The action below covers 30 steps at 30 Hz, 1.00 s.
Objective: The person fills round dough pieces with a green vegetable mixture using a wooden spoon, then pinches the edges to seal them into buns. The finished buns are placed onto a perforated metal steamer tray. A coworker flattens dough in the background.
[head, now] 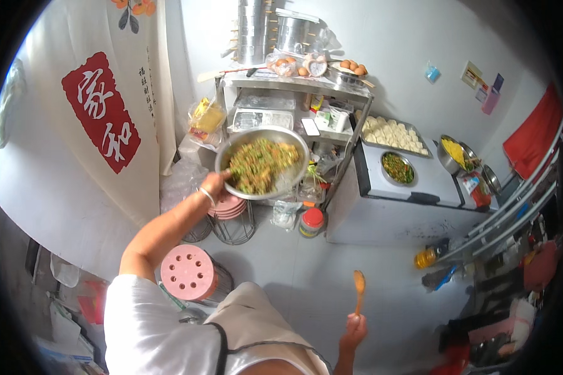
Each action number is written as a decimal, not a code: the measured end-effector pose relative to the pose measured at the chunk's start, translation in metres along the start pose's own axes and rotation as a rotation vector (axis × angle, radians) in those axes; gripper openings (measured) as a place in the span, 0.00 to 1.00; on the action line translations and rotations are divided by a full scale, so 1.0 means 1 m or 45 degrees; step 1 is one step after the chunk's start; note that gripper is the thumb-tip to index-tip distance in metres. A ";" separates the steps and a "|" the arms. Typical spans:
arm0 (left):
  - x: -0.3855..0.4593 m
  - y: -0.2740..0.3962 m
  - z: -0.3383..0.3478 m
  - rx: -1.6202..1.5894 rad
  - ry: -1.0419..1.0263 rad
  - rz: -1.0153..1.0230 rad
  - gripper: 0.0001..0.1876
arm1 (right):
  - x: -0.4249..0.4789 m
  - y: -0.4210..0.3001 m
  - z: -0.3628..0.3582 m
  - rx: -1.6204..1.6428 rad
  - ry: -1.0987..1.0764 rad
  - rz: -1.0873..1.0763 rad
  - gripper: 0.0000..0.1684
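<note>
My left hand (216, 184) grips the rim of a wide metal bowl (301, 180), its thumb at the rim's left side. The bowl holds a chopped green and brown mixture (262, 164) and is held up in front of the metal shelf. Low at the right, my right hand (355, 328) is closed around the handle of a wooden spoon (359, 286), whose bowl end points up and away from me. The spoon is well apart from the metal bowl.
A metal shelf (291, 83) carries eggs, pots and a scale (262, 120). On the white chest freezer (375, 183) are a tray of dough pieces (396, 136), a small bowl of chopped vegetables (398, 168) and other bowls. A pink stool (189, 272) and a red-lidded jar (312, 222) stand on the floor.
</note>
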<state>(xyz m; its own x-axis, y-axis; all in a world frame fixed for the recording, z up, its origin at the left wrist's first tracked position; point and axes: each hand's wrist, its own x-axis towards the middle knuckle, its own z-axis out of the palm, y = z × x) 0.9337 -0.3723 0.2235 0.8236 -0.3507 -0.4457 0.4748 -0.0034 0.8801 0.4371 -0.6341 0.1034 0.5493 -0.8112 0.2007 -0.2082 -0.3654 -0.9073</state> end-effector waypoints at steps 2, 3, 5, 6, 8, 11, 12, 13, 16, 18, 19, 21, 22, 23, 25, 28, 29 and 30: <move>0.032 0.052 -0.004 -0.051 0.069 0.153 0.23 | 0.035 -0.005 0.020 -0.067 -0.078 -0.087 0.18; 0.046 0.077 -0.004 -0.108 0.131 0.242 0.23 | 0.051 -0.004 0.031 -0.043 -0.088 -0.096 0.18; 0.087 0.126 -0.007 -0.203 0.155 0.322 0.23 | 0.082 -0.002 0.057 -0.003 -0.097 -0.103 0.18; 0.105 0.150 -0.013 -0.190 0.163 0.396 0.23 | 0.097 -0.002 0.072 0.026 -0.082 -0.069 0.18; 0.150 0.194 -0.030 -0.218 0.187 0.418 0.23 | 0.129 -0.002 0.098 0.062 -0.055 0.004 0.17; 0.232 0.260 -0.087 -0.231 0.130 0.447 0.22 | 0.183 -0.001 0.142 0.038 0.011 -0.051 0.17; 0.251 0.274 -0.090 -0.248 0.202 0.460 0.22 | 0.201 -0.007 0.154 0.071 0.019 -0.010 0.18; 0.268 0.288 -0.093 -0.264 0.275 0.474 0.22 | 0.219 -0.013 0.166 0.106 0.026 0.032 0.18; 0.323 0.329 -0.112 -0.256 0.440 0.462 0.19 | 0.269 -0.035 0.207 0.095 0.020 0.058 0.18; 0.353 0.344 -0.119 -0.248 0.491 0.466 0.19 | 0.298 -0.046 0.233 0.041 0.002 -0.010 0.17; 0.365 0.349 -0.122 -0.246 0.518 0.467 0.19 | 0.309 -0.050 0.244 0.009 -0.008 -0.072 0.17; 0.385 0.358 -0.121 -0.229 0.576 0.413 0.19 | 0.331 -0.056 0.263 -0.051 -0.046 -0.174 0.17; 0.393 0.361 -0.122 -0.222 0.603 0.384 0.19 | 0.340 -0.058 0.269 -0.079 -0.074 -0.215 0.17; 0.404 0.363 -0.128 -0.202 0.552 0.341 0.19 | 0.350 -0.061 0.274 -0.107 -0.102 -0.257 0.17; 0.416 0.370 -0.141 -0.153 0.462 0.262 0.19 | 0.365 -0.065 0.283 -0.092 -0.166 -0.231 0.17; 0.428 0.379 -0.124 -0.082 0.452 0.132 0.20 | 0.386 -0.070 0.296 0.002 -0.200 -0.112 0.17; 0.426 0.375 -0.114 -0.042 0.435 0.120 0.21 | 0.393 -0.071 0.300 0.044 -0.198 -0.057 0.18; 0.421 0.375 -0.104 0.002 0.416 0.125 0.21 | 0.401 -0.074 0.304 0.046 -0.220 -0.111 0.17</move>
<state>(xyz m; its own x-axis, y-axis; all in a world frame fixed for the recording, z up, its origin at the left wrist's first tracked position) 1.4903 -0.4240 0.3487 0.9213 -0.0311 -0.3875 0.3881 0.0143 0.9215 0.9187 -0.7934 0.1390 0.6953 -0.6856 0.2156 -0.1259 -0.4116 -0.9026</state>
